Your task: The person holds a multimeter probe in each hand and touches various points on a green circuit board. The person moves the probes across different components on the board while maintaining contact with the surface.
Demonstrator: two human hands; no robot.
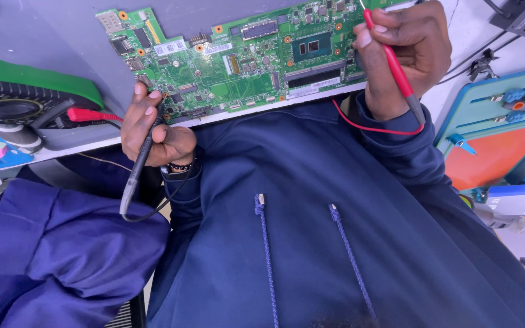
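The left hand (153, 130) has its fingers clamped around a black probe (141, 161), pen-style, tip at the near edge of the green circuit board (232, 61). The right hand's (399, 58) fingers pinch a red probe (390, 58) the same way, tip on the board's far corner. The board lies flat on the grey worktop (62, 36), just beyond both sets of fingers, likely so both tips can touch contacts together.

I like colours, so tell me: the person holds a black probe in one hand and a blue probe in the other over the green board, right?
Not quite. The head view shows the left hand holding a black probe, but the right hand holds a red probe, not a blue one. Both are at the green board.
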